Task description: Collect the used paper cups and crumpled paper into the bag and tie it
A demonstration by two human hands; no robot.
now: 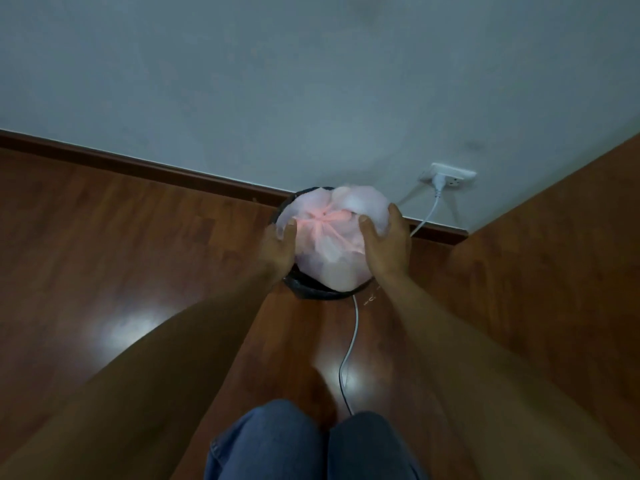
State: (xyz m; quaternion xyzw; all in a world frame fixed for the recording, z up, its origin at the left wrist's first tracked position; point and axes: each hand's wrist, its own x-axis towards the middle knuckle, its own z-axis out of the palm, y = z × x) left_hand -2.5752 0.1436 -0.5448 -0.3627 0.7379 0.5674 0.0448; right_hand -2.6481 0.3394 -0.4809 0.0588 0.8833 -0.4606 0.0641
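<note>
a: head view: a tied, pale pink bag (332,237) is seen bulging above the rim of a dark bin (311,292), which stands on the wooden floor (121,237) against the wall (311,81). the gathered knot (323,218) is turned toward the camera.

b: and the hands?

a: the left hand (278,249) is laid against the bag's left flank with its fingers (289,230) spread fairly wide and nearly straight; the right hand (386,242) is cupped over the right flank, its fingers (394,216) lightly bent to the bag's curve. nothing is pinched; the bag is pressed between the two palms.

b: what step is judged to be in hand?

a: the tying looks done, and no cups or paper are seen loose. the bag seems to be seated into the bin, though lifting out cannot be ruled out.

b: how should it be done well?

a: even pressure from both sides is advised, kept low on the flanks so the knot is not strained. the thin film could be split by hard edges inside, so a slow squeeze is preferred to a shove.

b: anything nearby to be minded?

a: a white cable (349,344) is run from the wall socket (450,176) past the bin's right side; the bin should not be dragged over it.
</note>
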